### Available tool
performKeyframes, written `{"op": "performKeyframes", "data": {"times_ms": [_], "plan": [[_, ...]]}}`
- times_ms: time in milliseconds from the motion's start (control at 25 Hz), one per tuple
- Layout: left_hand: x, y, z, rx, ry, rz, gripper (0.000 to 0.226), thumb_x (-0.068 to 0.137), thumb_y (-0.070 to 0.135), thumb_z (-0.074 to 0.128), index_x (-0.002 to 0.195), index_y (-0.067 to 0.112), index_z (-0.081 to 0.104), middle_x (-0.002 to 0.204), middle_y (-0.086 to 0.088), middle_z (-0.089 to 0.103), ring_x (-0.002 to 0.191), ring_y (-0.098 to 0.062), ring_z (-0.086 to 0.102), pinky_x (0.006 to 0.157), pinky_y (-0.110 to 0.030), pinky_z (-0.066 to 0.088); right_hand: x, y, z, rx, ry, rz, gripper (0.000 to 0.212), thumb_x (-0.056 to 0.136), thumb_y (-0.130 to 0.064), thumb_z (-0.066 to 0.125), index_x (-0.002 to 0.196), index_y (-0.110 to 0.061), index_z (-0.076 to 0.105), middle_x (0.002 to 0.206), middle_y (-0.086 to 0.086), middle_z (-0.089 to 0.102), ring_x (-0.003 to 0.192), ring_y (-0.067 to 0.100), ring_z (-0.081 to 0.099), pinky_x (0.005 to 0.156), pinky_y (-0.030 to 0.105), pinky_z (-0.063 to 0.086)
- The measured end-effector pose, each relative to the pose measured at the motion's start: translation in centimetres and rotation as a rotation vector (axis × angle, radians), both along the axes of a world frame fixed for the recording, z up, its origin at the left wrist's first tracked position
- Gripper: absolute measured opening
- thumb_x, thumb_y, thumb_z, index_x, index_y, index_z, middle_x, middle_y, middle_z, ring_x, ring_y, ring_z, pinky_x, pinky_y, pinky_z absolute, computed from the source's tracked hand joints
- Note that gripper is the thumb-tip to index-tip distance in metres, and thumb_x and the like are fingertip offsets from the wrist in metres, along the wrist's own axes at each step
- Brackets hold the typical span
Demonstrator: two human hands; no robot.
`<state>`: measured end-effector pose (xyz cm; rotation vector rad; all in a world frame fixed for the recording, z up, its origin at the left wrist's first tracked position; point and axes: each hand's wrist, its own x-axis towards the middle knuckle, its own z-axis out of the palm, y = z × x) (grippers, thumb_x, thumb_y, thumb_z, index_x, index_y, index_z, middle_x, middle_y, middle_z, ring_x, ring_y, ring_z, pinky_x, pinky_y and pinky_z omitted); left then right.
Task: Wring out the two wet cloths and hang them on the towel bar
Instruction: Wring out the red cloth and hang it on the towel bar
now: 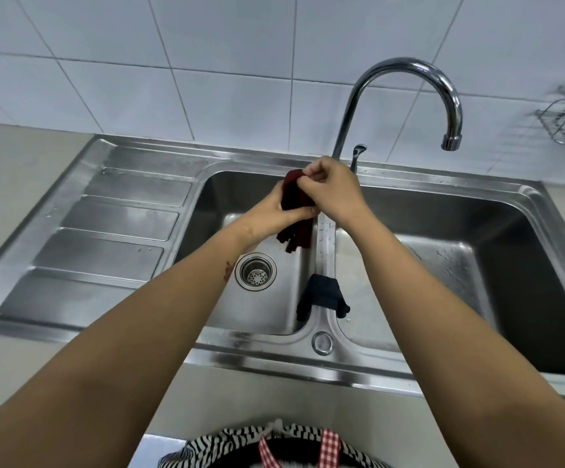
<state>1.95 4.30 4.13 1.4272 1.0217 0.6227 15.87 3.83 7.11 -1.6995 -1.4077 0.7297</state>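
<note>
Both hands grip the dark red cloth [296, 206] over the left basin of the sink [389, 324]: the left hand [271, 214] is clenched around its middle, and the right hand [333, 192] pinches its upper end, while the lower end hangs free. The dark blue cloth [321, 295] lies draped over the divider between the basins. Both cloths look soft, limp and probably heavy with water, so each is best grasped near its two ends and twisted. No towel bar is in sight.
</note>
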Motion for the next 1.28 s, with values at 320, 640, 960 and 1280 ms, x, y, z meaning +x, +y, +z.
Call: {"op": "performKeyframes", "data": {"times_ms": [320,640,960,1280], "plan": [[-0.1,-2.2,0.8,-0.200,-0.206,0.160,0.027,0.091,0.024,0.064,0.112,0.008,0.063,0.088,-0.012,0.072,0.076,-0.026,0.070,0.082,-0.041,0.057,-1.7,-0.5,-0.2,0.006,0.112,0.035,0.025,0.079,-0.041,0.070,0.085,-0.027,0.050,0.083,0.006,0.064,0.068,0.021,0.062,0.057,0.034,0.049],[1.1,-3.0,0.1,-0.643,0.059,0.455,0.054,0.093,0.057,0.045,0.099,0.005,0.060,0.100,-0.013,0.067,0.095,-0.030,0.066,0.089,-0.040,0.054,-3.8,-6.0,-5.1,-0.779,1.064,0.101,0.079,0.085,-0.077,0.027,0.108,-0.012,0.065,0.095,0.015,0.071,0.082,0.029,0.067,0.075,0.043,0.058],[-6.2,-0.9,-2.0,0.065,0.812,-0.133,0.055,0.090,0.024,0.060,0.140,0.012,0.039,0.142,-0.013,0.046,0.119,-0.026,0.049,0.093,-0.036,0.046,-2.8,-5.8,-6.0,-0.929,1.239,0.246,0.029,0.082,-0.033,0.065,0.091,-0.009,0.051,0.060,-0.004,0.048,0.034,0.002,0.038,0.025,0.012,0.024],[-7.3,-2.1,-1.9,1.227,0.601,-0.171,0.029,0.074,0.016,0.063,0.102,0.009,0.059,0.117,-0.012,0.061,0.108,-0.031,0.057,0.094,-0.044,0.046,-3.6,-5.8,-2.0,-1.064,1.154,0.744,0.026,0.080,-0.025,0.070,0.091,-0.009,0.054,0.055,-0.004,0.044,0.030,0.001,0.038,0.024,0.011,0.022]]}}
